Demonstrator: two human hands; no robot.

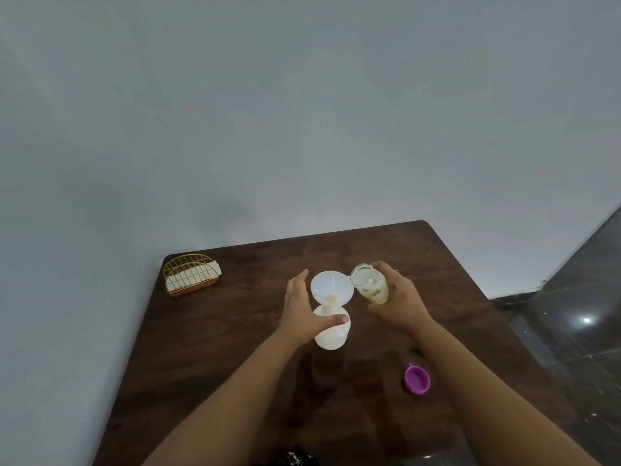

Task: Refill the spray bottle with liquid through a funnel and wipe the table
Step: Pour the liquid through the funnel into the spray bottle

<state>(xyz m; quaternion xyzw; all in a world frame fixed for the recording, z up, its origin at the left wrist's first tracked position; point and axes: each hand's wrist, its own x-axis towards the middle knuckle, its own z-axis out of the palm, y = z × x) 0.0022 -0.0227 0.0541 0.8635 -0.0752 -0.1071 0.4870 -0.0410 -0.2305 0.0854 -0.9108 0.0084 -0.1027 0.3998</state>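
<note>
Near the middle of the frame, a white bottle (331,331) stands on a dark wooden table (235,331) with a white funnel (331,286) seated in its neck. A small pool of yellowish liquid sits at the bottom of the funnel's bowl. The left hand (302,311) grips the bottle from its left side: the thumb lies across the bottle's shoulder, and the fingers reach up beside the funnel's left rim.

Just right of the funnel, the right hand (398,297) wraps its fingers around a clear container (369,283) holding pale yellow-green liquid. The container is tilted, its open mouth turned towards the funnel and right at the funnel's right rim.

In the lower right part of the table lies a small purple cap (417,379), open side up, well apart from both hands. At the table's far left corner stands a gold wire napkin holder (191,275) with white napkins in it. A grey wall (302,112) fills the upper part of the frame, and dark glossy floor (578,331) shows on the right.
</note>
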